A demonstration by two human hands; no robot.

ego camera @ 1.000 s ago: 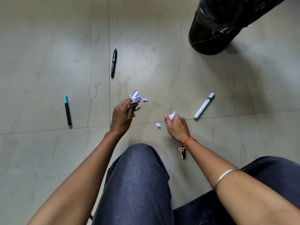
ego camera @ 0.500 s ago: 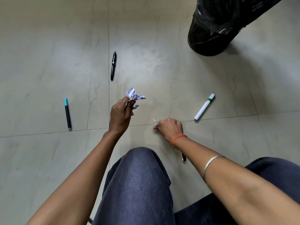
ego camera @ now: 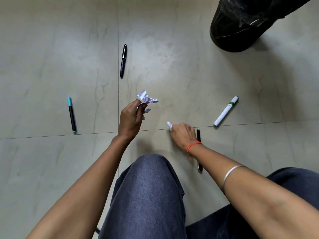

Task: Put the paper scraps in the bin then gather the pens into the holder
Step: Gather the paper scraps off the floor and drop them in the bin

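My left hand (ego camera: 130,119) is raised over the floor and shut on a bunch of crumpled white paper scraps (ego camera: 146,99). My right hand (ego camera: 183,135) is low at the floor, pinching a small white paper scrap (ego camera: 169,125) in its fingertips. A black pen (ego camera: 123,60) lies far ahead. To the left lies a black marker with a teal cap (ego camera: 71,114). A white marker with a green band (ego camera: 226,111) rests to the right. A thin dark pen (ego camera: 199,135) lies partly under my right wrist. No pen holder is visible.
A bin lined with a black bag (ego camera: 241,26) stands at the top right. The grey tiled floor (ego camera: 51,49) spreads all around. My knees in blue jeans (ego camera: 146,195) fill the bottom of the view.
My right hand swept left along the floor, closed on the last small scrap and now lifts it. My left hand stayed raised with its bunch of scraps.
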